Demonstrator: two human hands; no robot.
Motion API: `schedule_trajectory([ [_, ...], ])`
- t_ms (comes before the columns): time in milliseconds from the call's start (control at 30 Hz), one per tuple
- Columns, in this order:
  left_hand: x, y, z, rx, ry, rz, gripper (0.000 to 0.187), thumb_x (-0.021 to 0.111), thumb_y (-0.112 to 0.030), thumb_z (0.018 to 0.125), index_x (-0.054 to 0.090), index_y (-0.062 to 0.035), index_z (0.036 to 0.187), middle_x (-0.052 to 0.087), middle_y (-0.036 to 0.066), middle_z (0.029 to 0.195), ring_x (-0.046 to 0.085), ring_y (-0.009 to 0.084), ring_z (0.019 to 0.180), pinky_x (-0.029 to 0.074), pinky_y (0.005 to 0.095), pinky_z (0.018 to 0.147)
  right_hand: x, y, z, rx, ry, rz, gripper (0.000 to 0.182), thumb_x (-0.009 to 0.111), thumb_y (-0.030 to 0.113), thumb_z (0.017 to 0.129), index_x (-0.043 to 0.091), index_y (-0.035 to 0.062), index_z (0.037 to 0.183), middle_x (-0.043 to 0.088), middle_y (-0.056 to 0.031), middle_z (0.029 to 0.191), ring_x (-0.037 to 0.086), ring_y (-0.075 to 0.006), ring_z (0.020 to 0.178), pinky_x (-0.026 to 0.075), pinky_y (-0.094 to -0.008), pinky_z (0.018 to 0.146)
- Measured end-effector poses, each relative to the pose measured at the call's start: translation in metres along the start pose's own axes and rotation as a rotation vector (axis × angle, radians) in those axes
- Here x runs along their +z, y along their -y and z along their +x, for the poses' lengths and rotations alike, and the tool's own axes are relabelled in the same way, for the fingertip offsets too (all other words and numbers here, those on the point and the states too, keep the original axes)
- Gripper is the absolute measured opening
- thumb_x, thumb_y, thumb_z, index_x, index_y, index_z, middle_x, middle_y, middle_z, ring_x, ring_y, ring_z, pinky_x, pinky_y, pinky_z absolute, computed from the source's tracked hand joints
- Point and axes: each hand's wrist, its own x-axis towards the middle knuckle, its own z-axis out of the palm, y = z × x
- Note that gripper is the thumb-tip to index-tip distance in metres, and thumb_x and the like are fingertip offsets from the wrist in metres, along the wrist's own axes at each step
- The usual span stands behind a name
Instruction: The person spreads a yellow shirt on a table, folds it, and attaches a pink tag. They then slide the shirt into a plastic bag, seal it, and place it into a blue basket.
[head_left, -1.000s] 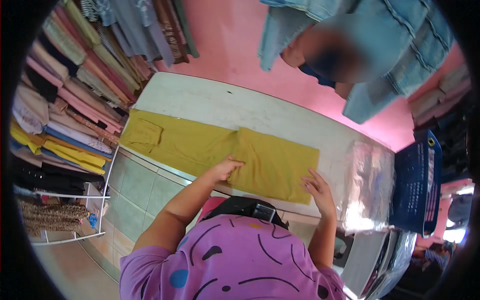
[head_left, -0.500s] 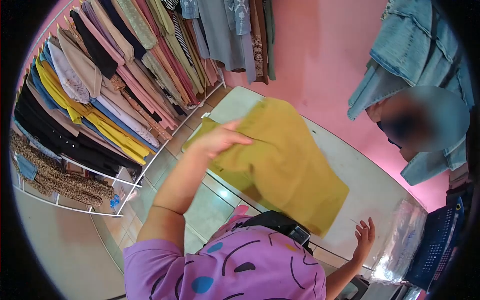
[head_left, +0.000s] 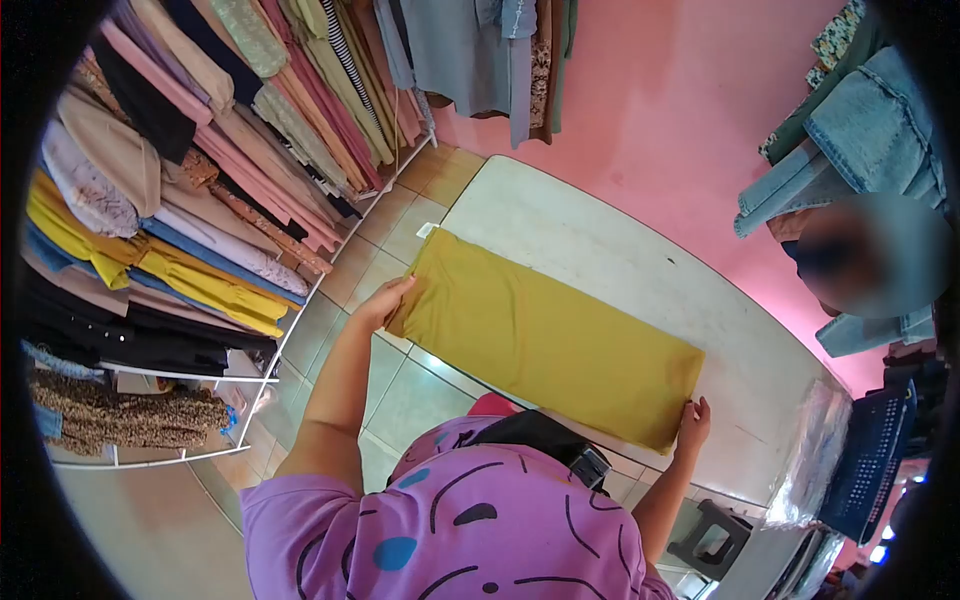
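A mustard-yellow garment lies folded into a long rectangle on the white table, along its near edge. My left hand is closed on the garment's left end, where the cloth bunches a little and a white tag shows at the corner. At the other end, my right hand touches the near right corner with curled fingers; what they pinch, if anything, is too small to make out.
Racks of hanging clothes stand at the left, with more garments on the pink wall. Clear plastic packets and a dark blue basket sit at the right. Denim clothes hang upper right; a grey stool stands below.
The raised, partly folded garment has come down flat into a narrow rectangle. My left hand has moved from above it to its left end, and my right hand has reached its right corner.
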Motion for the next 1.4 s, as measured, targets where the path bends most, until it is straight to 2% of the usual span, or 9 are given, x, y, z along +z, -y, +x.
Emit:
schedule_trajectory([
  [233, -0.014, 0.049, 0.047, 0.419, -0.154, 0.339, 0.042, 0.056, -0.031, 0.088, 0.051, 0.0026, 0.113, 0.061, 0.011, 0.101, 0.058, 0.018, 0.09, 0.046, 0.0315, 0.079, 0.016, 0.023, -0.018, -0.003, -0.072, -0.146, 0.036, 0.064, 0.026, 0.08, 0.059, -0.0016, 0.102, 0.062, -0.0158, 0.083, 0.059, -0.0251, 0.075, 0.046, -0.0346, 0.068],
  [467, 0.05, 0.062, 0.038, 0.571, -0.155, 0.618, 0.031, 0.058, -0.023, 0.086, 0.053, -0.003, 0.108, 0.063, 0.018, 0.093, 0.061, 0.0287, 0.087, 0.047, 0.0339, 0.074, -0.02, -0.022, 0.016, -0.029, -0.277, -0.249, 0.029, 0.068, 0.023, 0.073, 0.057, -0.0037, 0.08, 0.059, -0.0198, 0.069, 0.056, -0.0358, 0.064, 0.044, -0.0412, 0.06],
  [567, 0.103, 0.036, -0.007, 0.501, -0.197, 0.731, 0.034, 0.06, -0.018, 0.084, 0.05, -0.0005, 0.111, 0.059, 0.018, 0.105, 0.06, 0.0302, 0.088, 0.047, 0.0346, 0.075, -0.043, -0.032, 0.02, 0.008, -0.315, -0.315, 0.028, 0.068, 0.023, 0.074, 0.057, -0.0015, 0.082, 0.06, -0.0182, 0.07, 0.057, -0.0355, 0.064, 0.044, -0.0406, 0.06],
  [633, 0.123, 0.03, -0.022, 0.626, -0.437, 1.002, 0.044, 0.062, -0.018, 0.079, 0.047, -0.0076, 0.119, 0.045, 0.02, 0.126, 0.054, 0.0359, 0.1, 0.045, 0.0402, 0.081, -0.053, -0.024, 0.023, 0.133, -0.28, -0.382, 0.033, 0.066, 0.025, 0.076, 0.057, 0.0053, 0.101, 0.061, -0.0152, 0.093, 0.058, -0.0317, 0.085, 0.045, -0.0422, 0.071],
  [767, 0.158, 0.011, -0.022, 1.045, -0.464, 1.235, 0.052, 0.061, -0.022, 0.079, 0.042, -0.0116, 0.126, 0.028, 0.018, 0.14, 0.039, 0.0364, 0.12, 0.036, 0.0462, 0.094, -0.046, 0.023, 0.018, -0.047, -0.522, -0.615, 0.051, 0.062, 0.03, 0.079, 0.046, 0.0159, 0.125, 0.047, -0.0125, 0.127, 0.043, -0.0309, 0.117, 0.037, -0.0501, 0.09],
  [833, 0.187, 0.011, -0.016, 1.149, -0.225, 1.413, 0.054, 0.057, -0.029, 0.082, 0.039, -0.0134, 0.131, 0.025, 0.016, 0.142, 0.022, 0.0348, 0.132, 0.022, 0.0524, 0.103, -0.023, 0.012, 0.03, -0.231, -0.437, -0.789, 0.061, 0.057, 0.035, 0.082, 0.034, 0.0216, 0.137, 0.026, -0.0093, 0.144, 0.023, -0.0321, 0.132, 0.023, -0.058, 0.1],
  [1000, 0.162, 0.036, 0.026, 0.826, -0.324, 1.53, 0.062, 0.047, -0.045, 0.085, 0.032, -0.0162, 0.138, 0.019, 0.012, 0.146, 0.013, 0.0316, 0.136, 0.014, 0.053, 0.106, -0.011, -0.007, 0.029, -0.071, -0.177, -0.734, 0.055, 0.041, 0.049, 0.088, 0.033, 0.0263, 0.137, 0.023, -0.0092, 0.145, 0.023, -0.0323, 0.132, 0.022, -0.056, 0.102],
  [1333, 0.155, 0.041, 0.046, 0.761, -0.363, 1.283, 0.058, 0.042, -0.035, 0.089, 0.027, -0.0098, 0.138, 0.02, 0.012, 0.146, 0.016, 0.0317, 0.135, 0.016, 0.0543, 0.105, -0.01, -0.007, 0.029, -0.05, -0.179, -0.728, 0.054, 0.043, 0.048, 0.088, 0.034, 0.0266, 0.137, 0.024, -0.0082, 0.145, 0.023, -0.031, 0.132, 0.023, -0.0527, 0.103],
  [1400, 0.151, 0.046, 0.051, 0.681, -0.579, 1.243, 0.054, 0.039, -0.033, 0.092, 0.027, -0.0064, 0.138, 0.025, 0.013, 0.144, 0.021, 0.033, 0.133, 0.016, 0.0556, 0.105, -0.011, -0.003, 0.029, -0.051, -0.18, -0.724, 0.054, 0.042, 0.048, 0.088, 0.034, 0.0265, 0.136, 0.024, -0.0081, 0.145, 0.023, -0.031, 0.132, 0.023, -0.0529, 0.103],
])
